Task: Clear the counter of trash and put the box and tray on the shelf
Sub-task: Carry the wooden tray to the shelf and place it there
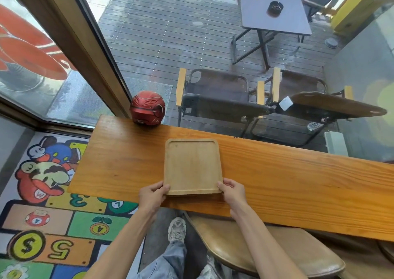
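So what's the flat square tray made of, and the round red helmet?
The pale rectangular tray looks like light wood, maybe bamboo: faint straight grain, matte finish, a carved raised rim. Both hands, left and right, grip its near corners on the orange-brown wooden counter. The round red helmet looks like hard plastic, with a satin sheen and moulded ridges.

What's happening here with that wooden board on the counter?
A person is standing at a long wooden counter and has both hands on an empty wooden tray. The left hand grips its near left corner and the right hand its near right corner. The tray lies flat on the counter. A red helmet sits at the far edge by the window. No trash or box is in view.
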